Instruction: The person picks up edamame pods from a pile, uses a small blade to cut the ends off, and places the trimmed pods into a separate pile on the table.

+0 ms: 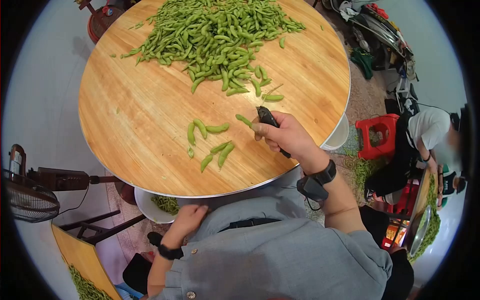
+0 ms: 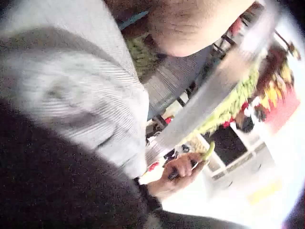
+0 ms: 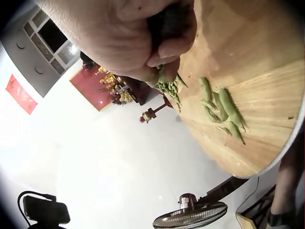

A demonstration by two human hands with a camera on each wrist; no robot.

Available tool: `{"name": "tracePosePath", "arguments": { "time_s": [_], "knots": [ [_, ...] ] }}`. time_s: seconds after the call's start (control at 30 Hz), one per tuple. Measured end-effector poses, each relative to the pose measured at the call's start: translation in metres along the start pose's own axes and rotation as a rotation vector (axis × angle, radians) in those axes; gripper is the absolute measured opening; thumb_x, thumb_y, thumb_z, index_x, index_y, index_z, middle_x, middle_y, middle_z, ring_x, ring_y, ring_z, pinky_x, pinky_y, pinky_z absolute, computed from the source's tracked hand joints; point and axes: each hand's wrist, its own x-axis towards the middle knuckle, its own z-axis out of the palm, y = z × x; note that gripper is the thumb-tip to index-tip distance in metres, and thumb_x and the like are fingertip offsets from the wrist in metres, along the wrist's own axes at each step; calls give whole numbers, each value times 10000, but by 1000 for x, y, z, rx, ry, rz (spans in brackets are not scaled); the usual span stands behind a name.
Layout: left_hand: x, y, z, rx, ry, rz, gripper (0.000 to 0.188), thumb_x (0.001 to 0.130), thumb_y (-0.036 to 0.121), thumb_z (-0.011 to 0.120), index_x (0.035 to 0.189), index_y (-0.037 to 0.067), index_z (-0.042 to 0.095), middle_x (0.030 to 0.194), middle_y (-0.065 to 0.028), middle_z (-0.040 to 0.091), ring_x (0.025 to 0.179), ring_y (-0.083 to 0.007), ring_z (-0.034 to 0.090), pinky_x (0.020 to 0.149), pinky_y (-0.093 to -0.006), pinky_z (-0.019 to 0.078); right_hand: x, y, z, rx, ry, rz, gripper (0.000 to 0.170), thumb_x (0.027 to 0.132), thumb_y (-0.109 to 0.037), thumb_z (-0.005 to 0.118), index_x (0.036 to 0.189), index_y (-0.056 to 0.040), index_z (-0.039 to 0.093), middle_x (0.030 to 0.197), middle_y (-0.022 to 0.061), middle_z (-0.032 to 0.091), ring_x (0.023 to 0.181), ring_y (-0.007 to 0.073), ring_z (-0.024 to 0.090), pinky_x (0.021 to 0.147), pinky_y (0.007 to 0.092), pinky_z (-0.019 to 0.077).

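Note:
My right hand (image 1: 287, 132) is above the near right part of the round wooden table. It grips a black-handled tool (image 1: 269, 117), whose kind I cannot tell, and pinches a green soybean pod (image 1: 243, 120) between thumb and finger. In the right wrist view the tool (image 3: 169, 21) is dark inside the curled fingers. My left hand (image 1: 189, 220) hangs loosely over the lap by the table's near edge, with nothing in it. Several loose pods (image 1: 224, 155) lie on the wood left of my right hand. Beyond them spreads a large heap of soybean pods (image 1: 215, 35).
Under the table's near left edge stands a white bucket (image 1: 145, 205) with pods inside. Another white bucket (image 1: 340, 132) is below the right edge. A fan (image 1: 30, 195) stands at left, a red stool (image 1: 377, 135) at right. Another person (image 1: 430, 135) sits further right.

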Motion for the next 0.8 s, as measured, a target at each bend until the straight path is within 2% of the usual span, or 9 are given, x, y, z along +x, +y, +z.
{"name": "tracePosePath", "arguments": {
  "time_s": [0.07, 0.1, 0.17, 0.23, 0.3, 0.37, 0.4, 0.5, 0.8],
  "knots": [
    [-24, 54, -34, -57, -341, -30, 328, 911, 306, 442, 912, 52, 650, 795, -112, 643, 579, -143, 558, 507, -205, 428, -6, -3, 4, 11, -54, 11, 175, 833, -188, 619, 908, -37, 572, 698, 7, 561, 447, 24, 377, 413, 166, 312],
    [-24, 68, -56, -28, -313, -29, 328, 911, 306, 442, 912, 52, 650, 795, -112, 643, 579, -143, 558, 507, -205, 428, -1, -5, 11, 29, -71, -20, 175, 833, -188, 619, 908, -37, 572, 698, 7, 561, 447, 24, 377, 413, 166, 312],
    [-22, 85, -71, -622, -455, 39, 298, 925, 231, 391, 949, 22, 601, 804, -84, 632, 660, -134, 602, 526, -205, 419, -7, -7, 14, 11, -136, -32, 157, 832, -203, 625, 895, -60, 609, 672, -12, 567, 460, 16, 399, 407, 169, 312],
    [-6, 123, -62, -825, -198, 170, 317, 932, 278, 410, 936, 4, 570, 771, -57, 597, 556, -100, 529, 461, -189, 362, -11, -12, 22, -55, -158, -49, 151, 831, -196, 627, 887, -57, 613, 665, -14, 560, 472, 14, 401, 415, 169, 312],
    [10, 170, -49, -701, 49, 107, 306, 936, 299, 426, 947, 22, 556, 741, -20, 555, 519, -65, 454, 440, -174, 337, -15, -11, 27, -114, -175, -69, 144, 830, -189, 629, 880, -54, 617, 659, -15, 552, 485, 11, 403, 422, 169, 312],
    [26, 173, -30, -714, -112, 156, 294, 938, 291, 427, 941, 24, 552, 742, -16, 550, 523, -57, 448, 435, -169, 329, -18, -9, 28, -284, -273, -224, 131, 824, -165, 638, 884, -51, 615, 664, -53, 526, 495, 7, 401, 439, 160, 317],
    [32, 171, -24, -721, -285, 204, 282, 940, 283, 429, 936, 27, 548, 742, -12, 544, 527, -49, 442, 430, -164, 320, -20, -8, 28, -266, -264, -196, 135, 822, -169, 641, 885, -52, 612, 664, -60, 517, 502, 8, 397, 445, 159, 317],
    [37, 175, -20, -897, -409, 116, 236, 931, 247, 461, 942, 29, 550, 726, 0, 532, 547, -49, 453, 441, -159, 329, -23, -2, 23, -155, -130, -130, 142, 821, -173, 645, 887, -54, 607, 658, -56, 519, 500, 10, 405, 437, 163, 316],
    [47, 163, -1, -1083, -371, 88, 191, 911, 217, 511, 948, 34, 553, 723, -11, 541, 561, -61, 482, 457, -171, 364, -20, 17, 18, 55, -120, -44, 146, 820, -159, 641, 882, -41, 581, 618, -40, 505, 447, 26, 405, 398, 183, 314]
  ]
}}
